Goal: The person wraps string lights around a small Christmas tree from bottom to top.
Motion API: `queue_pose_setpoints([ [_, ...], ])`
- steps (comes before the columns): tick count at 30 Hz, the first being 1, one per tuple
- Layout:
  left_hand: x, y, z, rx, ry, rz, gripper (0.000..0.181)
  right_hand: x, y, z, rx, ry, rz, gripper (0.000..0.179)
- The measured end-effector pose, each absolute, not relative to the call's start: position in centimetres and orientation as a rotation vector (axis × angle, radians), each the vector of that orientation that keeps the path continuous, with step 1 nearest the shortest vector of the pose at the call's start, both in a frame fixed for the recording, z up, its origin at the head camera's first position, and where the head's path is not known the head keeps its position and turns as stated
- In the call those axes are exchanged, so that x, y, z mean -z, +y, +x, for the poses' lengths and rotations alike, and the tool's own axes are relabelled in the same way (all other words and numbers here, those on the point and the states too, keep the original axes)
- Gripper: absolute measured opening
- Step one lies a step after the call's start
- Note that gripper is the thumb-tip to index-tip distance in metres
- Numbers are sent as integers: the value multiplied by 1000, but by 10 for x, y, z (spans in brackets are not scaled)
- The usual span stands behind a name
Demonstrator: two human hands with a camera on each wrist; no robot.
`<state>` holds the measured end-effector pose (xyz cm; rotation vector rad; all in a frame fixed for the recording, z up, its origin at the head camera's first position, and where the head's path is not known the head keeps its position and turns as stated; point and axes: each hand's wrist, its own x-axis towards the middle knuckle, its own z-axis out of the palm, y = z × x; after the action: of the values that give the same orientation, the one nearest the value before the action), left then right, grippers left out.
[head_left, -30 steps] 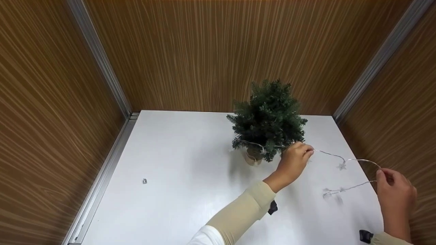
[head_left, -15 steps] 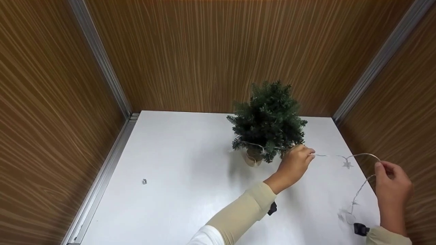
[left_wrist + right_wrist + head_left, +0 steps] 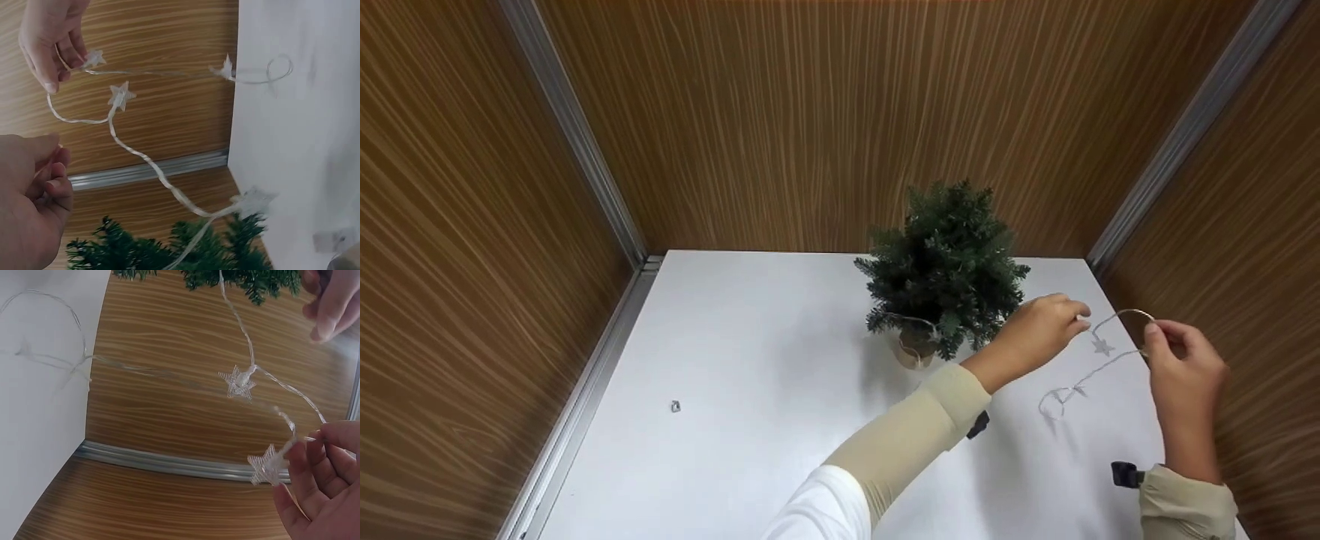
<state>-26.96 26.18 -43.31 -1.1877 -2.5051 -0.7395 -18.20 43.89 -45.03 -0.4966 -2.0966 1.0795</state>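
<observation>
A small artificial Christmas tree (image 3: 941,262) stands upright at the back right of the white table, in a light brown pot (image 3: 913,349). A clear string of star lights (image 3: 152,163) crosses its lower branches and runs out to the right. My right hand (image 3: 1185,367) pinches the string between thumb and fingers, a star (image 3: 267,464) against its fingertips. From there a loose tail hangs over the table. My left hand (image 3: 1039,334) is right of the tree, fingers loosely curled; in the left wrist view its fingertips are apart from the string.
A small clear piece (image 3: 675,406) lies on the left of the white table (image 3: 750,322). Wood-grain panels (image 3: 810,127) enclose the back and both sides, with metal rails at the corners. The right panel (image 3: 1260,315) is close to my right hand.
My left hand has let go of the string and moved right and slightly up. My right hand has moved left and up, still pinching the string, and the loose tail has swung left.
</observation>
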Motion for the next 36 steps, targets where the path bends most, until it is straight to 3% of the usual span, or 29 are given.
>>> queue_pose_setpoints([
  [12, 411, 274, -279, 745, -2741, -1232, 30, 440, 410, -188, -857, -2166, -313, 26],
  [28, 401, 267, -287, 920, -2643, -1212, 23, 431, 388, -195, -681, -2195, -156, 19],
  [36, 389, 260, -301, 1113, -2621, -1137, 17, 430, 379, -193, -803, -2207, -153, 22],
])
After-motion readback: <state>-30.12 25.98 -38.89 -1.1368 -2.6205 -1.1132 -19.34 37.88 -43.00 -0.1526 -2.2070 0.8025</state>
